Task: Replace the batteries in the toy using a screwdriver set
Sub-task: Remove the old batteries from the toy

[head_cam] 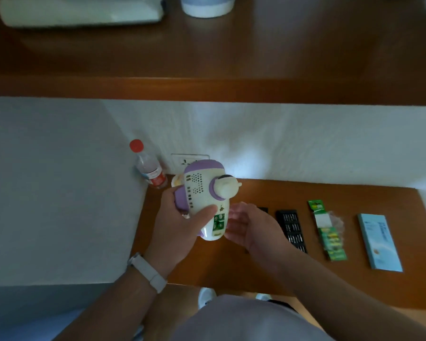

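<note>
Head view: left hand [175,225] grips the toy [204,190] above the desk [231,267], thumb across its back. It is tilted so the uncovered battery bay [219,221] faces the camera, green cells showing. Right hand [251,225] is loosely spread just beside the lower end, holding nothing — probably ready to pick cells. Toy: smooth rounded plastic, white and lilac, perforated grille. Black bit tray [292,230] and green battery pack [330,237] lie to the right.
</note>
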Action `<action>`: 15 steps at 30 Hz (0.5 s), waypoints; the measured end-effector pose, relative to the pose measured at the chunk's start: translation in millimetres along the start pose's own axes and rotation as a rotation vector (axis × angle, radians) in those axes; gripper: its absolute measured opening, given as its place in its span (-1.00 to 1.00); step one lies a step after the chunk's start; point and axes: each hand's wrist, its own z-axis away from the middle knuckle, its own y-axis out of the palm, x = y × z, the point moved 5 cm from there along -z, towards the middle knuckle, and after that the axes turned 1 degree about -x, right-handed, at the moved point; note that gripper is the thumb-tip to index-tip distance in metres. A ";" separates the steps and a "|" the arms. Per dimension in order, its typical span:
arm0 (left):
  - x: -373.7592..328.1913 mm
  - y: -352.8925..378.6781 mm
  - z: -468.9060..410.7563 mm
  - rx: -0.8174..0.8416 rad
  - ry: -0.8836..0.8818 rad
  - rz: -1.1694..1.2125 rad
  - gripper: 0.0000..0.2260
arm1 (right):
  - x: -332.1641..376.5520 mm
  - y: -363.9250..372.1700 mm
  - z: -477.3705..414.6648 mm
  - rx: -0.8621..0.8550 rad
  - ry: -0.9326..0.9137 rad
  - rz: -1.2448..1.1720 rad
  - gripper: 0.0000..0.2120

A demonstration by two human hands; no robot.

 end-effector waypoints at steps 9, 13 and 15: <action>-39.9 72.6 26.9 0.042 0.123 -0.088 -0.44 | 46.0 -27.9 39.8 0.224 -0.097 -0.169 -0.69; -51.4 90.6 32.8 0.123 0.157 -0.060 -0.63 | 57.2 -47.2 48.7 0.255 -0.083 -0.240 -0.65; -55.0 99.2 34.6 0.161 0.157 -0.023 -0.59 | 60.0 -54.2 50.9 0.275 -0.080 -0.270 -0.63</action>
